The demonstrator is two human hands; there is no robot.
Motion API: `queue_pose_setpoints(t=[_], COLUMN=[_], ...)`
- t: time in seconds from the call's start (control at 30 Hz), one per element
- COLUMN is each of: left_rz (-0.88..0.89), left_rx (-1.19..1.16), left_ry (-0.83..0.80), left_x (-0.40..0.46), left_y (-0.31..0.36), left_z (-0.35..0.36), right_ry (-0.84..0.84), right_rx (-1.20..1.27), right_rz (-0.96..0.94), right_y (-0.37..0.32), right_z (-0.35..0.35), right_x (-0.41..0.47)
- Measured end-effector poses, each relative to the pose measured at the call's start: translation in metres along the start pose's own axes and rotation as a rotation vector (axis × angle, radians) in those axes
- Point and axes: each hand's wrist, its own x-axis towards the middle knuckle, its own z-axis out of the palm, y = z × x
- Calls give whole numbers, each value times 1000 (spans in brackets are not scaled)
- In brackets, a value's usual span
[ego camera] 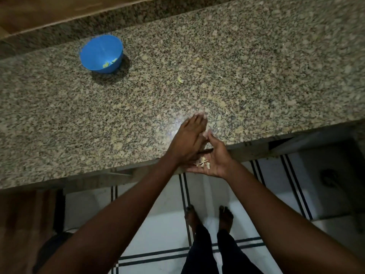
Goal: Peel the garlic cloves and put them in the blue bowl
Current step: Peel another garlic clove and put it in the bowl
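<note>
A blue bowl (101, 53) stands on the granite counter (59, 119) at the far left, with a few pale peeled garlic cloves (109, 63) in its bottom. My left hand (189, 139) lies flat on the counter near its front edge, fingers straight. My right hand (214, 159) is cupped palm up at the counter's edge, just under and beside the left hand. Several bits of garlic skin (202, 162) lie in its palm. One small garlic piece (180, 80) lies on the counter beyond my hands.
The counter's front edge (256, 147) runs diagonally across the view. Below it are white floor tiles (158, 224) with dark stripes and the person's bare feet (209, 216). A wooden surface (39, 12) lies behind the counter at the top left.
</note>
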Motion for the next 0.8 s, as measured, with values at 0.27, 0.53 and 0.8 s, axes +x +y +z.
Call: queue_pose_setpoints(t=[0.27, 0.53, 0.8], left_rz=[-151, 86, 135], left_rx=[-101, 134, 25], left_ry=[218, -78, -91], left_x=[5, 60, -41], left_y=[8, 19, 8], left_z=[-34, 1, -19], right_ry=[-2, -41, 7], right_rx=[29, 111, 17], right_rz=[21, -31, -20], right_y=[1, -2, -19], right_z=[0, -5, -25], right_x=[-1, -17, -27])
